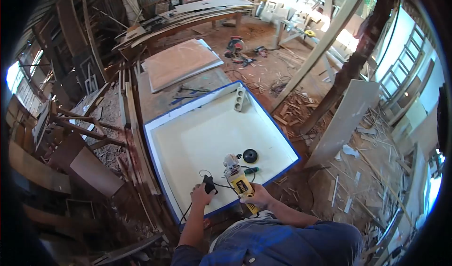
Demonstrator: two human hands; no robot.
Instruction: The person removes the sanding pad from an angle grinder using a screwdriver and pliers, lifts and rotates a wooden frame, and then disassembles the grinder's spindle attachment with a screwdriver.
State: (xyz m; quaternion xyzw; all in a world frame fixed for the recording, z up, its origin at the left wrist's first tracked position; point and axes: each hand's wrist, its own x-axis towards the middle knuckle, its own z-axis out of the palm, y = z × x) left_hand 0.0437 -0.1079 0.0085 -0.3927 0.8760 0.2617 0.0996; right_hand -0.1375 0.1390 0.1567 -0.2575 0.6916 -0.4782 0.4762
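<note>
My right hand [259, 196] is wrapped round the body of a yellow angle grinder [240, 185], whose metal head points away from me. My left hand [201, 196] grips a small black object [209, 184] with a cord running from it; it looks like a plug or socket, though its exact kind is unclear. Both hands are over the near edge of a shallow white box-like panel [188, 134] with blue edges. Inside it, just beyond the grinder, lie a black round disc [250, 156] and a small green object [251, 170].
A grey piece with three holes [239, 100] leans in the panel's far corner. Beyond are stacked boards [181, 63] and a red-and-black power tool [235, 47]. A wooden post [325, 45] and an upright board [346, 122] stand right, among wood scraps. Long planks [134, 134] run left.
</note>
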